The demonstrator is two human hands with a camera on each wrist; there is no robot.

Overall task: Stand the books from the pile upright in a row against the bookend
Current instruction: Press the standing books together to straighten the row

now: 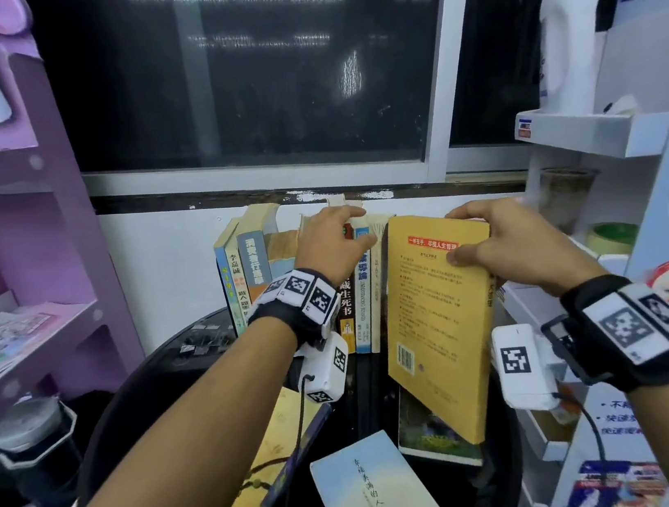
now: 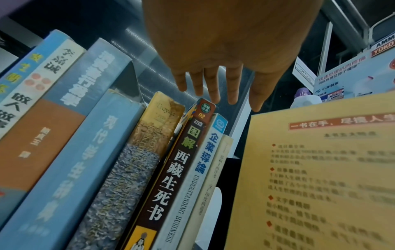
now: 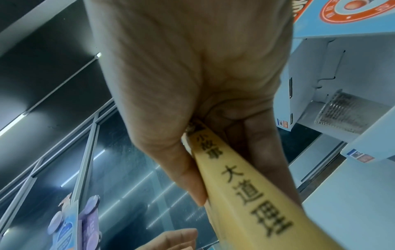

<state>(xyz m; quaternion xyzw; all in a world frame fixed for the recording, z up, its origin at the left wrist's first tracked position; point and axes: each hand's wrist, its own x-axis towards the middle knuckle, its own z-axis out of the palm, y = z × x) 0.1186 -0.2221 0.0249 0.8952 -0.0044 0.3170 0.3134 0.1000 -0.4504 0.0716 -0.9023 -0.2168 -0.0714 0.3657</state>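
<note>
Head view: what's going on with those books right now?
A person is shelving books. The left hand rests with straight fingers on top of the upright row, steadying it. The right hand grips the top of a yellow book, tilted, beside the row's right end. Other books lie flat in front.

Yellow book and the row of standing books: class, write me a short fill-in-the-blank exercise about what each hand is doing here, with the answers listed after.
1. The right hand grips the ____ book by its top end.
2. The left hand rests on top of the ____ of upright books.
3. The spine between the thin cream book and the dark brown one reads "Understanding ____".
4. A pale blue book lies ____ on the black table.

Answers: yellow; row; Business; flat
</note>
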